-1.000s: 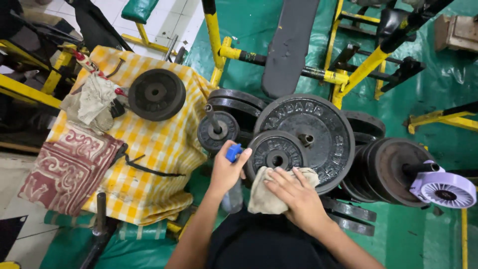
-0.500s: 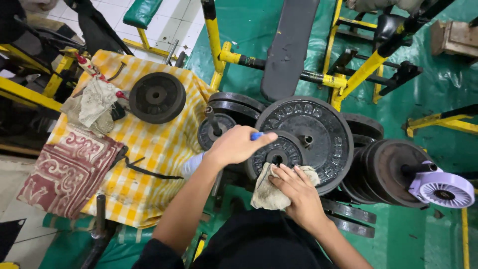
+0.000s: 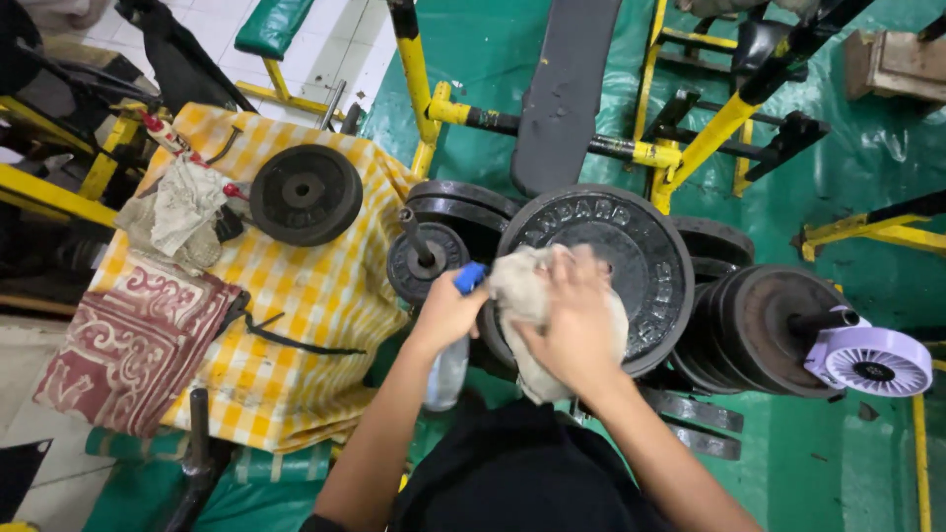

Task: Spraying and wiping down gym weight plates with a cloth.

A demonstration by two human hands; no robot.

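Green gym floor [image 3: 867, 197], weight plates crowding the rack edge.
Right hand [image 3: 576, 320] presses a beige rag [image 3: 517, 286] flat on the plate [image 3: 645, 261]; left hand [image 3: 448, 315] grips a spray bottle [image 3: 448, 369], apparently upright.

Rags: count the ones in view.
2: one rag under the right hand on the large weight plate; another rag on the checkered cloth. None seem hidden.

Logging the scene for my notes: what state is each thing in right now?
Left hand: holding spray bottle, blue top up.
Right hand: pressing rag on small plate.
Big plate: upright, leaning.
Loose plate: flat on checked cloth.
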